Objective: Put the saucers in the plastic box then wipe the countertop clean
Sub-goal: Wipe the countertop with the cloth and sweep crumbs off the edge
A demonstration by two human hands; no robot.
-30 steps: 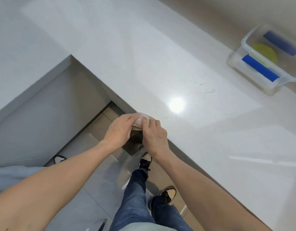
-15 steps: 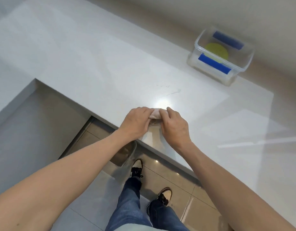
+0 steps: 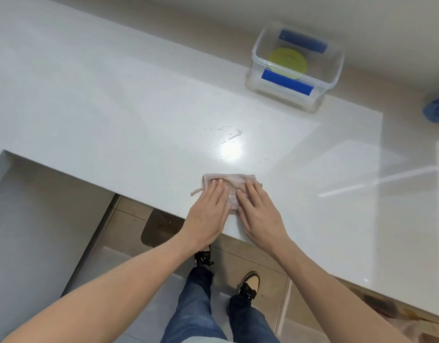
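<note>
A pinkish folded cloth (image 3: 232, 182) lies flat on the white countertop (image 3: 114, 107) near its front edge. My left hand (image 3: 209, 214) and my right hand (image 3: 259, 216) press on it side by side, fingers straight and palms down. Beyond the cloth, small wet streaks and droplets (image 3: 234, 136) sit on the counter beside a bright light reflection. At the far right stands the clear plastic box (image 3: 333, 70) with blue clips, and a yellow-green saucer (image 3: 287, 61) lies inside it.
A blue object (image 3: 437, 110) is cut off at the right edge of the counter. The counter forms an L, with a lower grey surface on the left. Below the edge are tiled floor, my legs and shoes.
Both hands held the cloth bunched at the counter edge before; now it is spread flat on the counter with the palms on it. The view shifted, bringing the box closer to centre.
</note>
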